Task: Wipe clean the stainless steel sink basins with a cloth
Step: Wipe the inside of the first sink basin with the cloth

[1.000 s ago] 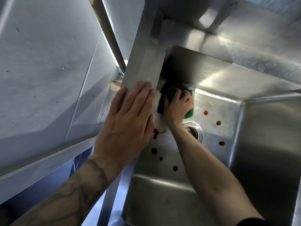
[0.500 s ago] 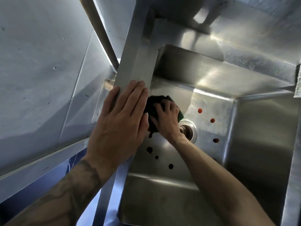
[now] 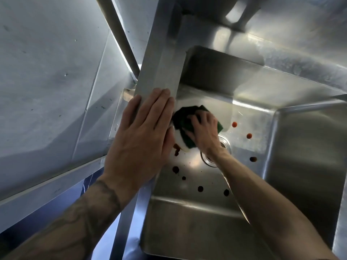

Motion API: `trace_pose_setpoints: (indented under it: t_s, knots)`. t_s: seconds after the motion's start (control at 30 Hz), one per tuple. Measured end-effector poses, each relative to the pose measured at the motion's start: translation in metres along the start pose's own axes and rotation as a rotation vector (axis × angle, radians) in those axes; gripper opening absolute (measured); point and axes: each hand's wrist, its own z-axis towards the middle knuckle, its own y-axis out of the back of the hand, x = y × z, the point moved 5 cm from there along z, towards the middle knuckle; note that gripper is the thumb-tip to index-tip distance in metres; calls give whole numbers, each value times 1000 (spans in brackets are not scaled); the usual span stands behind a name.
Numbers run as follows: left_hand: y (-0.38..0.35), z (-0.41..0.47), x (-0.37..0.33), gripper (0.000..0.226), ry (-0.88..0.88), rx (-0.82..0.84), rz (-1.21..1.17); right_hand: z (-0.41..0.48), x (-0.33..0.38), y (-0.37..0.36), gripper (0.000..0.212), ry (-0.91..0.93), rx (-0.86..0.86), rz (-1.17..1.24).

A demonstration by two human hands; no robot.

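Observation:
A stainless steel sink basin (image 3: 187, 231) fills the middle and right of the head view. On its floor lies a dark green cloth (image 3: 183, 121), near the left wall. My right hand (image 3: 203, 131) presses down on the cloth, its fingers spread and bent over it. The drain (image 3: 224, 145) is half hidden under my right wrist. Several dark and red-orange spots (image 3: 200, 188) dot the basin floor around the drain. My left hand (image 3: 142, 136) rests flat with straight fingers on the basin's left rim (image 3: 161, 72).
A steel drainboard (image 3: 47, 81) slopes away on the left. The steel backsplash (image 3: 281, 44) rises behind the basin. A second basin's wall (image 3: 309, 156) stands at the right. Blue floor (image 3: 97, 186) shows below the drainboard.
My right hand has slid the cloth across the basin floor from the back corner toward the left wall. The left hand has stayed on the rim.

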Motion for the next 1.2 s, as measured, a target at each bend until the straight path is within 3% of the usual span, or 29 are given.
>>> trace_pose_setpoints:
  t_s: [0.13, 0.2, 0.33, 0.4, 0.53, 0.6, 0.73, 0.8, 0.93, 1.0, 1.13, 1.2]
  knots:
    - [-1, 0, 1, 57, -1, -8, 4, 37, -5, 8, 41, -463, -190, -6]
    - [-1, 0, 1, 56, 0, -16, 2, 31, 19, 5, 41, -392, -193, -10]
    - [-2, -1, 1, 56, -3, -3, -5, -12, 25, -4, 47, 42, 3, -27]
    - [-2, 0, 2, 56, 2, -10, -9, -2, 6, -2, 45, -37, -20, -26]
    - [-3, 0, 1, 56, 1, -11, 5, 41, 2, 6, 43, -448, -156, 5]
    - [-2, 0, 1, 55, 2, -9, 2, 30, 25, -1, 42, -363, -129, 13]
    - [0, 0, 1, 56, -2, -6, 2, -32, 42, -14, 54, 94, 63, 6]
    - [0, 0, 0, 55, 6, -14, -6, -30, 22, -9, 52, 139, 83, -12]
    - [0, 1, 0, 54, 3, -27, -2, 17, 1, 1, 41, -320, -95, 17]
    - [1, 0, 0, 54, 5, -29, -1, 11, 24, -2, 41, -377, -138, 42]
    - [1, 0, 0, 55, 6, -8, 7, -52, 55, -13, 52, 122, 73, 16]
    - [1, 0, 0, 55, 6, -11, 3, -51, 36, -12, 51, 202, 104, -4]
